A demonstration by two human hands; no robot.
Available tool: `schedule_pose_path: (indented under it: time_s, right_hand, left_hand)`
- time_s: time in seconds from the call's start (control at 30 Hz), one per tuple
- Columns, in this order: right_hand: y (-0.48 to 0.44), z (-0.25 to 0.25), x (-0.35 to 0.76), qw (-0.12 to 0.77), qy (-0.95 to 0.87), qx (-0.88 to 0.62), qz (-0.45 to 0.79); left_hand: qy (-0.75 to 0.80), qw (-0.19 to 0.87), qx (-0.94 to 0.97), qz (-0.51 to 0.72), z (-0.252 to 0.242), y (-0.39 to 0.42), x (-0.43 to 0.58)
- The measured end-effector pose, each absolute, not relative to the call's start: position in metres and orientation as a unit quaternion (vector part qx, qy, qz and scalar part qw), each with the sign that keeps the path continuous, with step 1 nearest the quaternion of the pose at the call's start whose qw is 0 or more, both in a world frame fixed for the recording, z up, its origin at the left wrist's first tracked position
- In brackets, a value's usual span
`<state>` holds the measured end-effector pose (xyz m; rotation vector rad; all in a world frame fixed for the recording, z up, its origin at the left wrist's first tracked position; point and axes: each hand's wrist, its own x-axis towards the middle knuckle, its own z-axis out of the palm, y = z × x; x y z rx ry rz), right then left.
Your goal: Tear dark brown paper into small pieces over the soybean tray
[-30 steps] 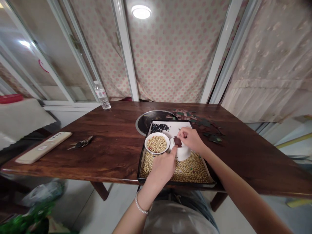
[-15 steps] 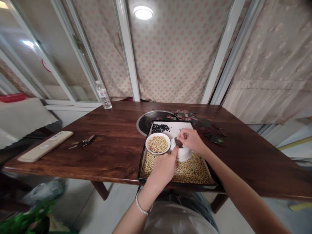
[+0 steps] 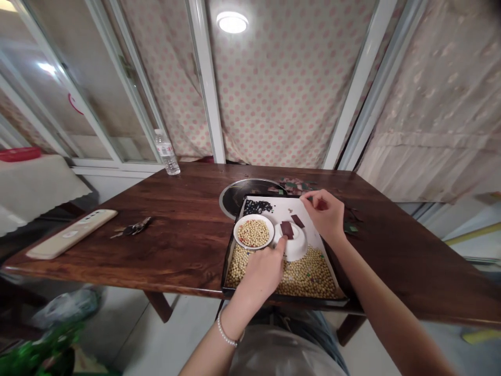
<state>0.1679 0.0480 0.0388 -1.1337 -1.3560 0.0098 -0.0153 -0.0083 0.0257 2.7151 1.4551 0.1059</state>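
An upturned white bowl (image 3: 299,249) rests on the yellow beans in the tray (image 3: 231,251). On its base lies a dark brown flat piece (image 3: 287,229), with a fingertip of my left hand (image 3: 264,269) pressing on its near edge; the other left fingers are curled and partly hidden. Another brown piece (image 3: 297,221) lies by the bowl's far side. My right hand (image 3: 325,214) is raised over the tray's right edge, its fingertips pinched together; anything between them is too small to make out. Left of the upturned bowl stands a white bowl of yellow beans (image 3: 253,232).
Black beans (image 3: 258,206) lie in the tray's far left corner. Behind the tray are a round dark inset (image 3: 230,196) and scattered brown and green scraps (image 3: 295,184). Keys (image 3: 135,227), a phone (image 3: 72,234) and a water bottle (image 3: 167,154) occupy the table's left side.
My right hand has moved away from the upturned bowl, up and to the right. Two brown pieces now show there, one on the bowl and one beside it. My left hand stays put.
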Motion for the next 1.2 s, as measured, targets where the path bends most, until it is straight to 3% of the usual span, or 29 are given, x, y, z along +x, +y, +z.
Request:
schedule_pose_path:
  time_s: [0.13, 0.27, 0.5, 0.67, 0.8, 1.2]
  right_hand:
    - [0.034, 0.051, 0.129, 0.616, -0.642, -0.453, 0.052]
    - [0.044, 0.045, 0.117, 0.395, -0.801, -0.415, 0.17]
    - [0.016, 0.047, 0.161, 0.474, -0.73, -0.424, 0.25]
    - [-0.026, 0.037, 0.176, 0.366, -0.764, -0.412, 0.335]
    - [-0.042, 0.016, 0.176, 0.242, -0.792, -0.459, 0.322]
    - [-0.043, 0.008, 0.167, 0.185, -0.81, -0.475, 0.291]
  left_hand:
    - [0.469, 0.023, 0.882, 0.037, 0.025, -0.009, -0.016]
    - [0.483, 0.022, 0.875, 0.022, 0.027, -0.01, -0.015]
    - [0.469, 0.017, 0.882, 0.044, 0.023, -0.009, -0.016]
    - [0.463, 0.03, 0.885, 0.044, 0.021, -0.007, -0.017]
    - [0.464, 0.028, 0.884, 0.046, 0.021, -0.007, -0.017]
    - [0.463, 0.025, 0.884, 0.051, 0.021, -0.007, -0.017]
